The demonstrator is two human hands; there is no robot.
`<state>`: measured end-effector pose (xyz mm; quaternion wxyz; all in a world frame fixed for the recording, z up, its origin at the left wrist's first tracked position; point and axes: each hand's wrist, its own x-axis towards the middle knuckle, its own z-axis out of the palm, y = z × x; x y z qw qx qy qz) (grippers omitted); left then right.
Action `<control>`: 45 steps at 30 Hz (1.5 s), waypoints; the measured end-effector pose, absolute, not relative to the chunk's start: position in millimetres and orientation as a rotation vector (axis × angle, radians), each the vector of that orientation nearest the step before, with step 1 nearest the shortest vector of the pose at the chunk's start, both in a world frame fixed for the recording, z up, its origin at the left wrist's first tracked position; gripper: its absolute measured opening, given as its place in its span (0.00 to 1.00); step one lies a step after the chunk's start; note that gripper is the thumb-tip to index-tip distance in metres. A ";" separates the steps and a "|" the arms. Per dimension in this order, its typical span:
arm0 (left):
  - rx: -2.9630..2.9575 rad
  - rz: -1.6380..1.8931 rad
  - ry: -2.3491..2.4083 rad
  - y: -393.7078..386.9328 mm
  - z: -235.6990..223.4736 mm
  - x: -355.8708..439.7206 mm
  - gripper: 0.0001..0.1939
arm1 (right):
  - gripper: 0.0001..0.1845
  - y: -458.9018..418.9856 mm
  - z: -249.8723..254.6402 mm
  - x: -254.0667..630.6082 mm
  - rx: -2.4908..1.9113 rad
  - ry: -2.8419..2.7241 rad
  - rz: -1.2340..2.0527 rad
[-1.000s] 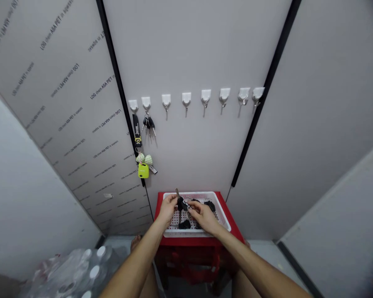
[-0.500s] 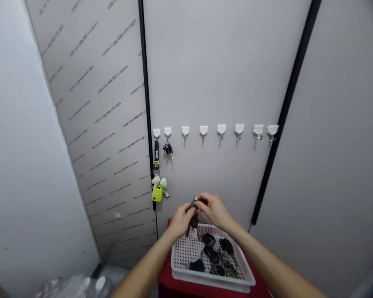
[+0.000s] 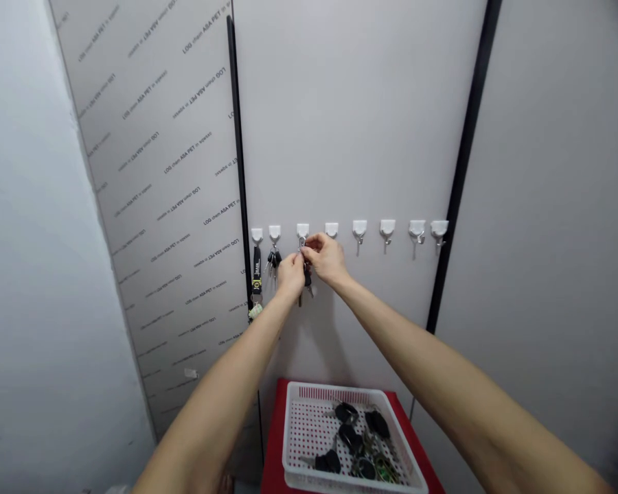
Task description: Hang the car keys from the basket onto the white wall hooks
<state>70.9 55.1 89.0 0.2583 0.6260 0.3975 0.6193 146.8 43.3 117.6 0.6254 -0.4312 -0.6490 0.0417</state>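
Observation:
Both hands are raised to the third white wall hook from the left. A bunch of keys with dark heads hangs down between them. My left hand is closed on the keys from the left. On the other side, my right hand pinches the bunch near its metal ring, just under the hook. Fingers partly cover the ring, so I cannot tell whether it is on the hook. To the left, small black-headed keys hang on the second hook, and a black strap hangs on the first.
A white perforated basket with several black-headed keys stands on a red surface below. More white hooks run along the wall to the right. Black vertical strips border the panel.
Both hands have risen from just above the basket to the third hook, carrying the bunch of keys. The view has shifted slightly.

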 end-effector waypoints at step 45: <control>1.967 0.407 1.061 -9.7 -171.8 73.3 0.19 | 0.20 -48.3 -153.9 217.6 -1.744 -2.199 0.387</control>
